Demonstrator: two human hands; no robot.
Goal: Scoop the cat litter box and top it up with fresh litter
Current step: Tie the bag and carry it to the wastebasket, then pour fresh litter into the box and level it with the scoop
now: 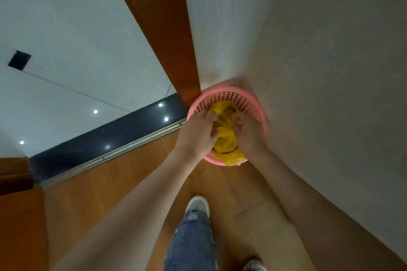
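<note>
Pink basket with a yellow bag, right of the frame's centre

We see a round pink plastic basket (229,97), its wall pierced with rows of small holes, standing on the wooden floor against the pale wall, just right of centre. Inside it we see a crumpled yellow plastic bag (225,141), which fills the opening and spills a little over the near rim. Our left hand (198,132) and right hand (250,133) reach in from below, fingers curled into the bag's folds on either side.
</note>
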